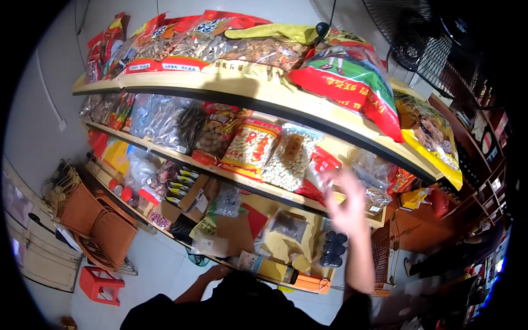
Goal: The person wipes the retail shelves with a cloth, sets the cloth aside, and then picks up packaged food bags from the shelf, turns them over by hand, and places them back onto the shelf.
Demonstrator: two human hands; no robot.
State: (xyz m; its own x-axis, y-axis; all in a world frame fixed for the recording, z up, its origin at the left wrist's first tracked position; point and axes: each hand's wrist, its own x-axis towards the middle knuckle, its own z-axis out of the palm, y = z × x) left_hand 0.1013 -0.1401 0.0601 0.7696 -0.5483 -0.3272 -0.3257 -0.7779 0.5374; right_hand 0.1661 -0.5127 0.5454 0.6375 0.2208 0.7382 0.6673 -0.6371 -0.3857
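Note:
My right hand [347, 202] is raised at the right part of the middle shelf [242, 171], blurred by motion. Its fingers look apart, in front of a red and clear bag [322, 168]; whether they touch it I cannot tell. Left of that bag stand a clear bag of pale nuts or seeds [290, 159] and a red-trimmed bag of similar pale pieces [250, 144]. On the right are clear packets [369, 170]. My left hand [217, 273] is low, near the front edge of the bottom shelf, with its fingers mostly hidden.
Large bags of dried goods [201, 47] line the top shelf, and a red and green bag [352, 77] overhangs its edge. A fan [407, 38] is at upper right. On the left are wicker chairs [107, 223] and a red stool [102, 285].

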